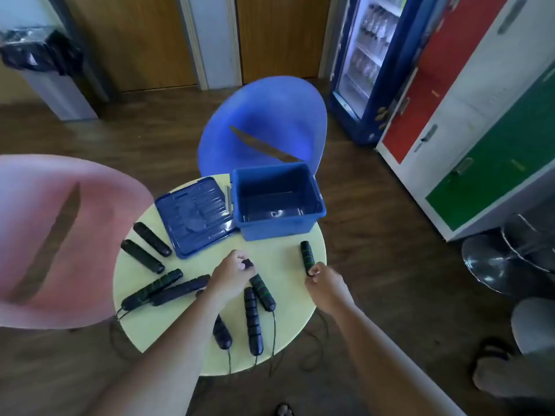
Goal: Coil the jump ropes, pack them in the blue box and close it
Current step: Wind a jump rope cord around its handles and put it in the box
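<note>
The open blue box (312, 223) stands at the far side of the round yellow table (288, 250), its lid (192, 217) lying flat to its left. Several black foam jump-rope handles lie on the table, their thin cords hanging over the near edge. My left hand (232, 273) grips the top of a black handle with green rings (263, 292) in the middle. My right hand (322, 280) pinches the near end of another green-ringed handle (307, 256) right of it.
A blue chair (270, 121) stands behind the table and a pink chair (60, 235) to its left. A drinks fridge (369, 64) and red and green lockers (480, 115) line the right side. Metal stool bases (495, 262) are on the floor at right.
</note>
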`<act>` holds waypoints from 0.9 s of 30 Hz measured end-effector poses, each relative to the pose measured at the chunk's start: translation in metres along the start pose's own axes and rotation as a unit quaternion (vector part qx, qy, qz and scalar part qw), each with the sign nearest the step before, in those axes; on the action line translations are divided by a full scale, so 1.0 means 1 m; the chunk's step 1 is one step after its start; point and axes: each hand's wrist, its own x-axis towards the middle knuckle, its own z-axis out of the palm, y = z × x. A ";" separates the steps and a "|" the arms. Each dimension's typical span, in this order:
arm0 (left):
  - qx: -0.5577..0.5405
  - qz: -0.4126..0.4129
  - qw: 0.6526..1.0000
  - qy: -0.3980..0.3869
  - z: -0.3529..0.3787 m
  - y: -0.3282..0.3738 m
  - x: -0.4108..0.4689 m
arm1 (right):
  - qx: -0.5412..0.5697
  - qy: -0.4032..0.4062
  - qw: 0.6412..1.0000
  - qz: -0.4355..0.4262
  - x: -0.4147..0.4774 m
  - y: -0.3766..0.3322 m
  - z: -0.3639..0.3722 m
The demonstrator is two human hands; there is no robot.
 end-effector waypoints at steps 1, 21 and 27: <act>0.006 -0.014 1.000 0.008 0.006 0.000 0.004 | -0.002 -0.003 1.000 0.004 0.005 0.006 0.001; 0.111 -0.101 0.987 0.056 0.053 -0.012 0.060 | 0.114 -0.057 0.986 0.108 0.062 0.055 0.022; 0.014 -0.033 0.998 0.051 0.046 0.013 0.040 | 0.310 -0.038 0.942 0.121 0.037 0.045 0.018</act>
